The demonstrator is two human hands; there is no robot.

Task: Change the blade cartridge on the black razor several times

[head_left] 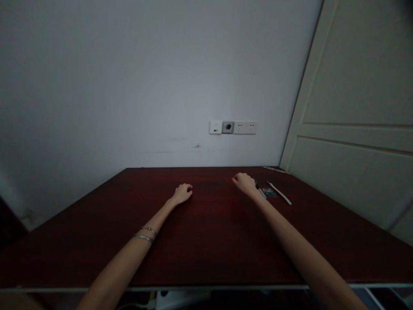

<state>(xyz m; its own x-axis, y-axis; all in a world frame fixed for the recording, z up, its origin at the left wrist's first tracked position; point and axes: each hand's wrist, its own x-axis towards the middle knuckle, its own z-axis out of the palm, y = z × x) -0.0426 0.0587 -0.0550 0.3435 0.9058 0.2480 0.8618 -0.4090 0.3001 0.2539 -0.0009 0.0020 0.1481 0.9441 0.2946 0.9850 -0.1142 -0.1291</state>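
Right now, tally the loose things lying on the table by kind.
Pale slim strips: 2
Dark slim tool: 1
Small teal packet: 1
Total: 4

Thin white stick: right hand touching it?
No, the thin white stick lies on the dark red wooden table, apart from the right hand.
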